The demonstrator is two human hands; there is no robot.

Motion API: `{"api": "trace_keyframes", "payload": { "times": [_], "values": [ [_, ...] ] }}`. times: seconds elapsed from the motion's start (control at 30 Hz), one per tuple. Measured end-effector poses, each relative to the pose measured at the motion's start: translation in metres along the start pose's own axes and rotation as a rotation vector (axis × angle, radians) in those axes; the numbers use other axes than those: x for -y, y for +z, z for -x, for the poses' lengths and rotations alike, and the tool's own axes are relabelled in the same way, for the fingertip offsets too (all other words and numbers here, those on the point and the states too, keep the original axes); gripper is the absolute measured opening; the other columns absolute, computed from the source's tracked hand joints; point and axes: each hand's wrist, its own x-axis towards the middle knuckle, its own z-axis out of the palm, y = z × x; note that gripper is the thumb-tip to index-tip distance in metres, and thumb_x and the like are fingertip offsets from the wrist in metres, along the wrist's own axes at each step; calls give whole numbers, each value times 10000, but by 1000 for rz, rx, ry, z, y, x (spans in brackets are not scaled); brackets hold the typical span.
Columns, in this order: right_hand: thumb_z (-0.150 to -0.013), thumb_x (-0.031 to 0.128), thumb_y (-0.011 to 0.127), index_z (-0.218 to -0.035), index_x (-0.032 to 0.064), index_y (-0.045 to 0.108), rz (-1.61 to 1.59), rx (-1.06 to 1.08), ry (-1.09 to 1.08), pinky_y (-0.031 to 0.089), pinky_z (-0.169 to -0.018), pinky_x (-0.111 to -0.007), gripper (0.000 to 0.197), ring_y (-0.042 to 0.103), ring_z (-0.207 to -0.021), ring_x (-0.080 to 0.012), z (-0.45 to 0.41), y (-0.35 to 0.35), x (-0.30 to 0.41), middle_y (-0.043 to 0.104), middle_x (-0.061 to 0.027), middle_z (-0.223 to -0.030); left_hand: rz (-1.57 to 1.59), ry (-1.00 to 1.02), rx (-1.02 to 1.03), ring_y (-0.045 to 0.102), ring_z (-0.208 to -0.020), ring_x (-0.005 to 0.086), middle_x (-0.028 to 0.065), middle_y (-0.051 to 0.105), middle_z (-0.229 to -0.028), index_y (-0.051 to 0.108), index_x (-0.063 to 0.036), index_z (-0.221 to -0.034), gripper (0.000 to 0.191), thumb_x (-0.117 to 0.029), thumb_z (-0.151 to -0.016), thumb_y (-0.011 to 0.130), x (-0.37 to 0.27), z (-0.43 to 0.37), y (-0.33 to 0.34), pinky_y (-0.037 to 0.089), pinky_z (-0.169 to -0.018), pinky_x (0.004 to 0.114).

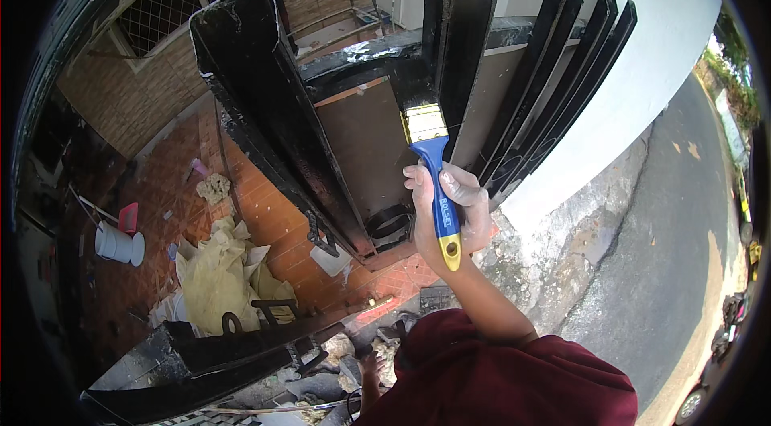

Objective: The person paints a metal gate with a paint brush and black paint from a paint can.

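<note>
My right hand (455, 203) grips a flat Rolset paintbrush (443, 203) with a blue and yellow handle. Its dark bristles (415, 83) lie against the black horizontal metal rail (361, 58), close to an upright black steel channel (458, 34). Part of the rail gleams. A wider black metal post (259, 76) rises left of the brush, and a brown panel (367, 137) fills the gap between. Low beside my body, my left hand (373, 366) hangs above rubble; it is small and partly shadowed, so its grip cannot be made out.
Narrower black uprights (542, 64) stand at right before a white wall (608, 95). Another black metal gate section (181, 360) crosses the lower left. Crumpled yellowish sheeting (220, 281) and a white bucket (114, 243) lie on orange tiles. Broken rubble (325, 381) is underfoot. A road (656, 233) runs along the right.
</note>
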Motion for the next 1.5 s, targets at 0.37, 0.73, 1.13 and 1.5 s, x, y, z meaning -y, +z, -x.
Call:
{"api": "trace_keyframes", "payload": {
  "times": [0.37,0.73,1.13,1.5],
  "values": [
    [-805,-64,604,-965,4,466,-182,194,66,543,-589,-251,221,659,-751,-214,6,17,19,599,-201,-905,91,56,27,644,-690,285,132,605,-867,566,-68,-1038,270,-248,-837,569,33,-26,-20,479,-477,320],
    [-792,-65,628,-900,5,488,-424,16,283,532,-586,-227,190,651,-756,-170,-5,16,14,612,-172,-892,204,-4,83,641,-669,255,83,601,-862,529,-119,-1098,361,-315,-802,594,31,-23,-21,462,-485,303],
    [-811,-68,598,-919,7,448,7,-46,25,514,-578,-230,200,635,-707,-164,0,14,6,585,-176,-887,85,-33,-30,649,-660,225,74,615,-815,596,-95,-964,273,-306,-793,616,25,-10,-18,465,-485,287],
    [-849,10,583,-963,30,437,-536,114,254,529,-599,-280,187,644,-751,-220,3,24,19,595,-193,-901,57,55,0,642,-638,216,94,616,-805,600,-55,-942,288,-305,-799,591,22,-1,-22,455,-474,274]
  ]
}}
